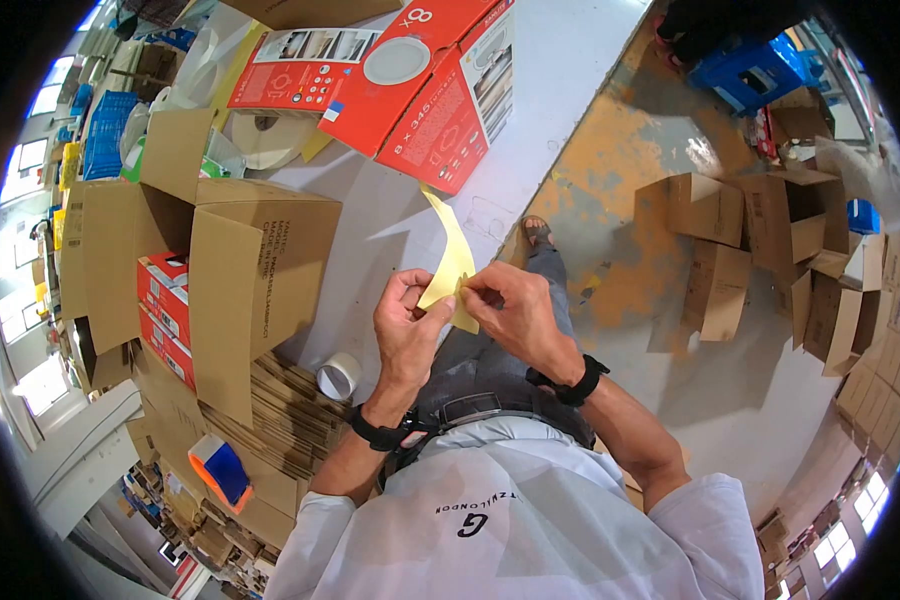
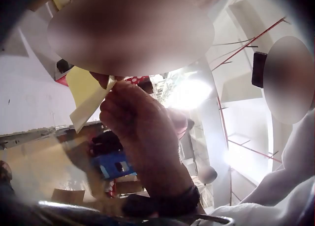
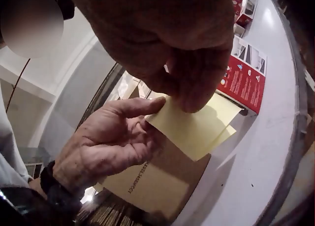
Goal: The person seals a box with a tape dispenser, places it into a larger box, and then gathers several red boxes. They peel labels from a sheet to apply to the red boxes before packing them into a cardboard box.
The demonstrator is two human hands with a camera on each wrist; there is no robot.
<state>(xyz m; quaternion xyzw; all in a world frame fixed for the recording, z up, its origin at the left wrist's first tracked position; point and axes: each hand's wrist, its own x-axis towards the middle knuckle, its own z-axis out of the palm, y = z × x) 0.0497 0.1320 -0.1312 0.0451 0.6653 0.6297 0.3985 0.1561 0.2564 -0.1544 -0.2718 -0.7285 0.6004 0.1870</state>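
A limp yellow paper strip (image 1: 451, 255) hangs between my two hands in front of my waist, its far end curling toward a red box (image 1: 425, 105). My left hand (image 1: 407, 325) pinches one edge of the strip between thumb and fingers. On the other side, my right hand (image 1: 518, 310) pinches it with thumb and forefinger tips. In the right wrist view, the yellow paper (image 3: 197, 127) shows two overlapping layers below the right hand's fingertips, and the left thumb presses on its near corner. Blur covers much of the left wrist view above the paper (image 2: 83, 90).
The red box stands on a white table (image 1: 560, 60) beside another red printed box (image 1: 295, 70) and a pale tape roll (image 1: 270, 140). An open carton (image 1: 280, 265) holding red boxes is at the left. A white tape roll (image 1: 339, 376) sits near stacked flat cardboard (image 1: 270, 400).
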